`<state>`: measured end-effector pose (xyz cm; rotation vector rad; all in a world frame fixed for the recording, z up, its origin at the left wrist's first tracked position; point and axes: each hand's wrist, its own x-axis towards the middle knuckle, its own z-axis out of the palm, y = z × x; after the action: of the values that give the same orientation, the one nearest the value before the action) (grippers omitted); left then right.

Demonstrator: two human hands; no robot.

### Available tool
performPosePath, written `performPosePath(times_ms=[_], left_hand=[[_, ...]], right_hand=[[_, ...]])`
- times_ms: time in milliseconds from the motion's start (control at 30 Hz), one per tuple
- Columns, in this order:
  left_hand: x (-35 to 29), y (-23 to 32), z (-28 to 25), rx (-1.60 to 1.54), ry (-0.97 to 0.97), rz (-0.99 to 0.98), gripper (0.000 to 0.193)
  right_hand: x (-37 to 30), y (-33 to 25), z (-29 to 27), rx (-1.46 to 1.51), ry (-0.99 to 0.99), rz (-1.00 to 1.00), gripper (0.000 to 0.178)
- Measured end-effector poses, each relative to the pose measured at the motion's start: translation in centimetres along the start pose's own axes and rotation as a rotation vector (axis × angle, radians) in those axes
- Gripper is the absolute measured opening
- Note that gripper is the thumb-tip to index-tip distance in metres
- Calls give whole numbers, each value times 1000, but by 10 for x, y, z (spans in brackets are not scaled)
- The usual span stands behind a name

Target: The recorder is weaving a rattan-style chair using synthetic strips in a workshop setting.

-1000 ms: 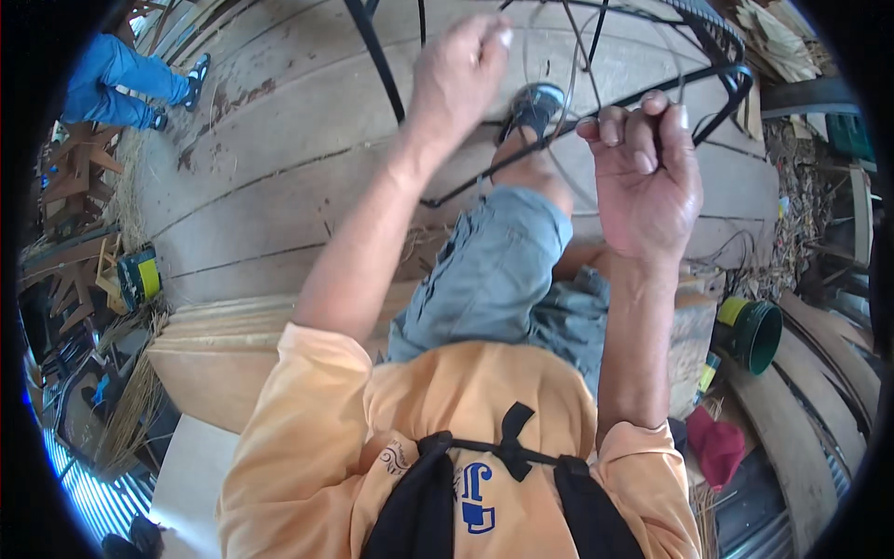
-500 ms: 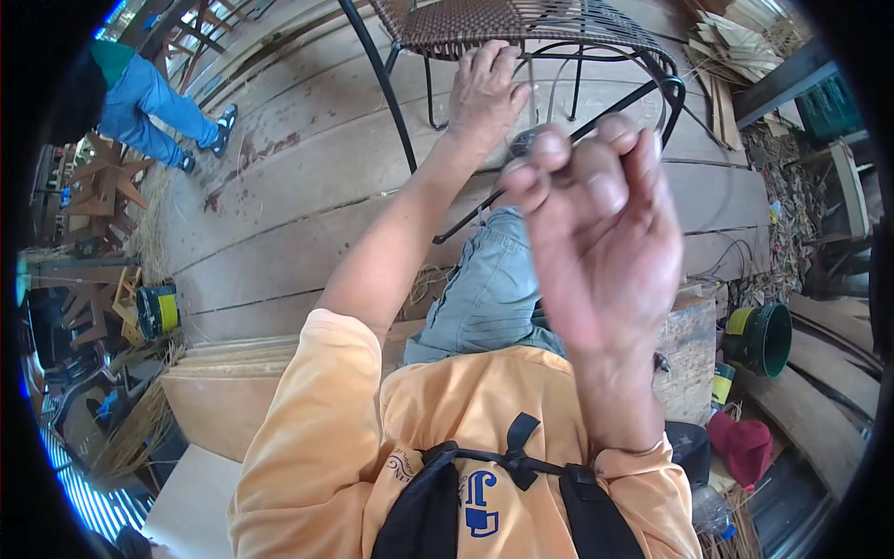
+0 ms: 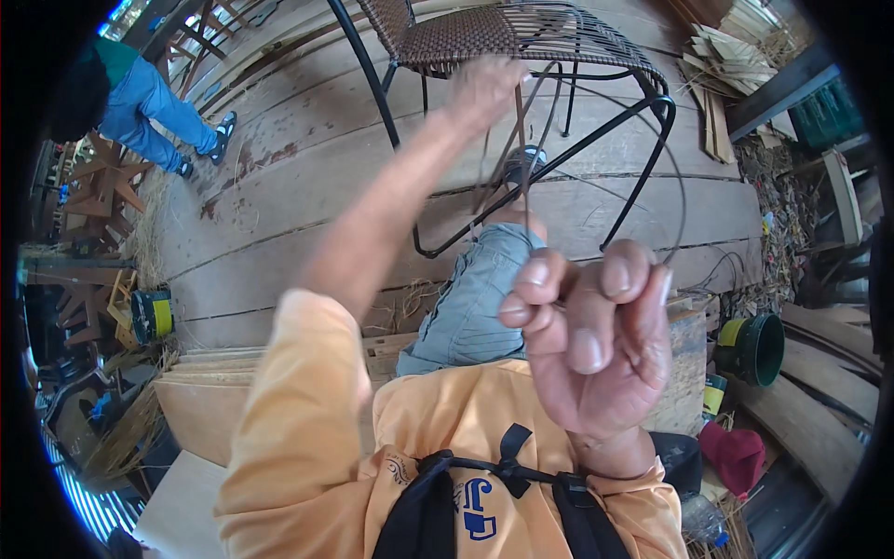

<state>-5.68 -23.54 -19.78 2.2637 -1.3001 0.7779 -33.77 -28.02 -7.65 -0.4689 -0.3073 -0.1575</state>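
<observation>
A chair with a black metal frame (image 3: 637,194) stands in front of me. The left part of its brown seat (image 3: 461,42) is tightly woven; to the right, parallel strands (image 3: 582,42) run with gaps between them. My left hand (image 3: 486,86), smeared by motion, is at the seat's near edge, and its fingers cannot be made out. Close to me, my right hand (image 3: 596,340) is raised palm up with curled fingers, pinching a thin brown strand (image 3: 684,200) that loops down from the seat. More strands hang below the seat edge, by my left hand.
My knee (image 3: 484,289) and sandalled foot (image 3: 524,165) extend under the chair, over a plank floor (image 3: 279,224). At right are a dark green bucket (image 3: 759,349) and a red cap (image 3: 736,456). Far left, another person's legs (image 3: 168,107) show. Boards (image 3: 200,401) lie at lower left.
My right hand has pulled down and toward me, drawing the strand into a wide loop. My left hand has shifted slightly along the seat edge and is now blurred.
</observation>
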Motion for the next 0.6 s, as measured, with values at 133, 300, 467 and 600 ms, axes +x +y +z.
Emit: performPosePath(times_ms=[133,300,467,600], left_hand=[[42,-34,-24,57,-89,384,15],[56,-42,-12,-120,-219,184,16],[64,-40,-3,-323,-167,-100,29],[60,-47,15,-490,-175,-335,31]], right_hand=[[-6,-12,-11,-46,155,-7,34],[-6,-12,-27,19,288,-36,33],[-6,-20,-51,-125,321,-91,28],[-7,-45,-64,-230,320,-197,27]])
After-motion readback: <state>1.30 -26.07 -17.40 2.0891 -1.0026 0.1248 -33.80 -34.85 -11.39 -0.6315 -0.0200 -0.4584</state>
